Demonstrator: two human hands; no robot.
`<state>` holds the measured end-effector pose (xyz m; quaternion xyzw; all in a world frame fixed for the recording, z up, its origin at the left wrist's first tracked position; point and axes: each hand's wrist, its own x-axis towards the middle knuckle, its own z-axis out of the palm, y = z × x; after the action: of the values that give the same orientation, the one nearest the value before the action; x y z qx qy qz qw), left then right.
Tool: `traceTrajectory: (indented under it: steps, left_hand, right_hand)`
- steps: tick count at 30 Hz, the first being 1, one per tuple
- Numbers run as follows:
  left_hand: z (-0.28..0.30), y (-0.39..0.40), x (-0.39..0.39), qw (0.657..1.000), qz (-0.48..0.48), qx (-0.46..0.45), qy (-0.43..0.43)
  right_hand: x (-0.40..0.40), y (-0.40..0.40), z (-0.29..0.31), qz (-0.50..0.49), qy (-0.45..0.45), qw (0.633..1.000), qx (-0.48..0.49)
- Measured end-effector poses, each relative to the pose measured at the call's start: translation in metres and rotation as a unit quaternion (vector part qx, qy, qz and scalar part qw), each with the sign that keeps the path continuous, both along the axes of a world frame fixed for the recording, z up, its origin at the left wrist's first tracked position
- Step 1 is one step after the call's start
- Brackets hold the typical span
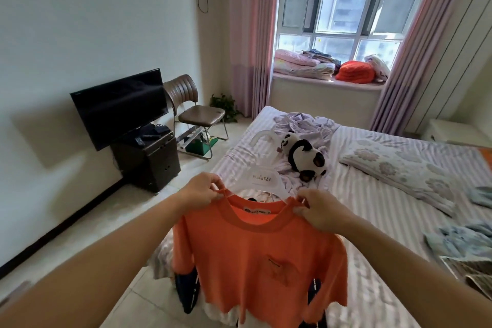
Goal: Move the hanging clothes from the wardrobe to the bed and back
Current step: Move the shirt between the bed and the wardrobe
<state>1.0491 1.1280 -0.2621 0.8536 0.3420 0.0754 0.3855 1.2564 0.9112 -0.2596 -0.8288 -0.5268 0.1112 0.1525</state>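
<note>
An orange T-shirt [255, 255] hangs in front of me, held up by its shoulders over the foot of the bed [372, 210]. My left hand [199, 192] pinches the left shoulder at the collar. My right hand [319, 208] pinches the right shoulder. A white hanger [262, 176] sticks up behind the collar, its hook toward the bed. Other clothes, dark and white, hang below and behind the shirt, mostly hidden. The wardrobe is out of view.
A panda plush [306, 154] and a crumpled lilac garment [306, 122] lie on the striped bed, with a pillow [399, 170] and light blue clothes [463, 239] to the right. A TV [119, 106] on a dark cabinet and a brown chair [194, 112] stand on the left.
</note>
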Motion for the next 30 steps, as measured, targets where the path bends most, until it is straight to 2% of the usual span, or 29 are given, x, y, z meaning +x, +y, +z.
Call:
traceTrajectory:
  steps: [12, 23, 27, 30]
  left_hand:
    - [-0.099, 0.077, 0.075, 0.997, 0.004, -0.024, 0.076]
    - [-0.200, 0.141, 0.171, 0.991, 0.085, -0.052, 0.093]
    - [-0.232, 0.160, 0.200, 0.990, 0.012, -0.052, 0.129]
    - [-0.262, 0.175, 0.221, 0.984, -0.033, 0.031, 0.172]
  right_hand:
    - [0.070, 0.079, -0.090, -0.044, 0.072, 0.993, -0.082]
    - [0.160, 0.153, -0.200, -0.124, 0.168, 0.973, -0.095]
    - [0.193, 0.177, -0.242, -0.166, 0.203, 0.962, -0.079]
    - [0.216, 0.198, -0.275, -0.189, 0.241, 0.950, -0.055]
